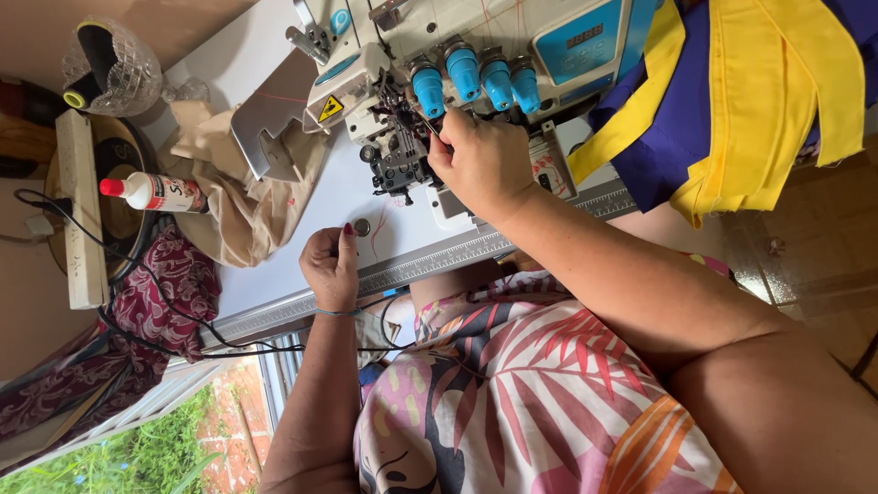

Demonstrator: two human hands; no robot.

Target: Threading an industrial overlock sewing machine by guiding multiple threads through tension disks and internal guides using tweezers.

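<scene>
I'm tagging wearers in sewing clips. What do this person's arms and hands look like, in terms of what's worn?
Both arms are bare, no sleeves reaching them. The left hand has dark red nail polish and a thin light-blue band around the wrist. The right hand shows no rings or bands.

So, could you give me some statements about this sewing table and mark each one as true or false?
1. The right hand is at the needle area of the sewing machine. True.
2. The left hand grips the white bottle. False: it is a loose fist on the table, apart from the bottle.
3. The machine's four knobs are red. False: they are blue.
4. Yellow and blue fabric lies beside the machine. True.
5. The bottle has a red cap. True.
</scene>
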